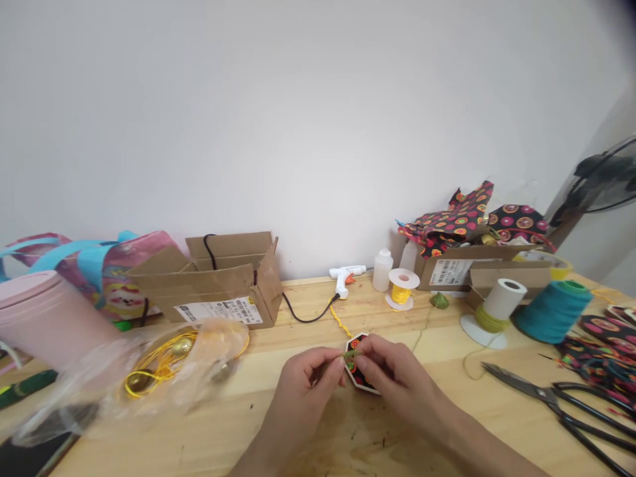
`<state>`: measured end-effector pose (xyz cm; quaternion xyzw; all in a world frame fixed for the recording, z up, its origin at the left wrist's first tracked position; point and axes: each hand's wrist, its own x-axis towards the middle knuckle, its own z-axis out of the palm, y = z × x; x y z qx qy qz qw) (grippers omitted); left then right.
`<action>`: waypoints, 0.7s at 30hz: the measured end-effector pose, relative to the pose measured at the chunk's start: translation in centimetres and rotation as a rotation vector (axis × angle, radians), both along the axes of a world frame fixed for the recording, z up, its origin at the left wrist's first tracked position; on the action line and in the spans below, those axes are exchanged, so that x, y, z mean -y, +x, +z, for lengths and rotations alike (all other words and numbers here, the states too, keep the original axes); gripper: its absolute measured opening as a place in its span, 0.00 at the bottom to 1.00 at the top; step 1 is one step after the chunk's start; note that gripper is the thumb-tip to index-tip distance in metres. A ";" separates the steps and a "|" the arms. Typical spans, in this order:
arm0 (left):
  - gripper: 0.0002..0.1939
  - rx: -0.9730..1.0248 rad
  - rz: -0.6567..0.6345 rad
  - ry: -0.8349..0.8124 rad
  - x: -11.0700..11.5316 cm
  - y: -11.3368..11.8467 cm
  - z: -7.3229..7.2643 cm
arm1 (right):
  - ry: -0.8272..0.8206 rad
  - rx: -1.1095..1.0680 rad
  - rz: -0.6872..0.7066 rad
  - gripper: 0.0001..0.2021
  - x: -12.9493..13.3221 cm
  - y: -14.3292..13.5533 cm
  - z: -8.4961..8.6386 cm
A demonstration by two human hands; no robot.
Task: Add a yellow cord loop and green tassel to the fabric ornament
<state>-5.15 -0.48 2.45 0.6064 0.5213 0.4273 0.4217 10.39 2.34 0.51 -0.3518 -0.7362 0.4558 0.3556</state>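
My left hand (313,377) and my right hand (392,371) meet at the middle of the table, both pinched on a short strand of green cord (350,356). Their fingertips nearly touch. Under the fingers lies an octagonal patterned pendant (368,384), black with red and green print and a pale rim; my right fingers cover part of it. From its top a twisted yellow cord (340,323) runs up toward the glue gun. How the green cord meets the pendant is hidden by my fingers.
Scissors (541,392), a teal thread cone (552,311), an olive cord spool (491,318) and a yellow spool (401,291) stand right. Behind are a glue gun (342,281) and a bottle (382,270). Left are an open carton (218,285), a plastic bag (99,397) and a pink tumbler (54,321).
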 end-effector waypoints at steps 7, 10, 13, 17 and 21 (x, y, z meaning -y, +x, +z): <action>0.11 0.166 -0.030 -0.105 0.0 0.4 -0.1 | 0.007 -0.023 -0.080 0.09 0.1 -0.2 0.3; 0.11 0.320 -0.113 -0.203 0.0 0.4 -0.5 | -0.159 -0.133 -0.032 0.11 -0.1 -0.2 0.6; 0.11 0.375 -0.114 -0.318 0.0 0.5 -0.8 | -0.270 -0.225 0.024 0.12 -0.3 0.0 0.8; 0.11 0.257 -0.053 -0.215 0.1 0.9 -0.8 | -0.310 -0.209 -0.009 0.10 -0.4 0.3 0.9; 0.07 0.172 -0.016 -0.243 0.0 0.8 -0.8 | -0.281 -0.156 0.002 0.09 -0.6 0.6 1.1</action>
